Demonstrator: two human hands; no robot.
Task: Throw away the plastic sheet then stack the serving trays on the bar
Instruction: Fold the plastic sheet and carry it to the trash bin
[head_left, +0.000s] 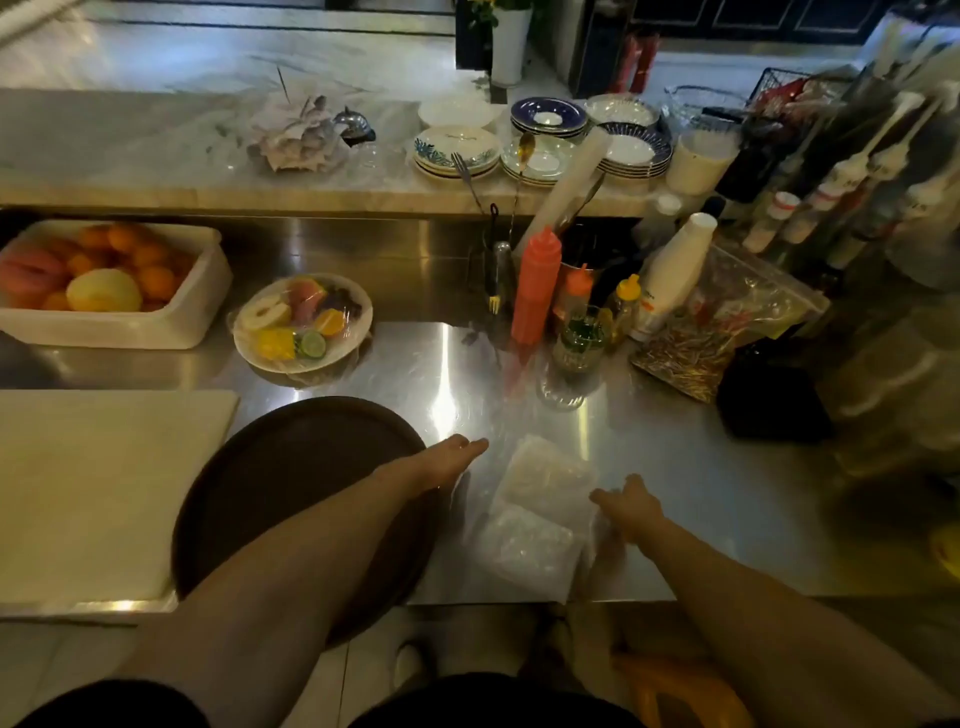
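Note:
A crumpled clear plastic sheet (537, 514) lies on the steel counter near its front edge. Just left of the sheet, my left hand (441, 462) reaches forward over the far rim of a round dark brown serving tray (291, 467), fingers stretched out, holding nothing. My right hand (626, 506) is at the sheet's right edge with its fingers spread; it touches the plastic or hovers just above it, and I cannot tell which. The tray overhangs the counter's front edge under my left forearm.
A pale cutting board (104, 488) lies left of the tray. Behind are a wrapped fruit plate (304, 322), a white tub of fruit (111, 283), a red squeeze bottle (535, 288), a glass (576, 353) and a bag of sachets (722, 322). Stacked plates (540, 140) sit on the marble bar.

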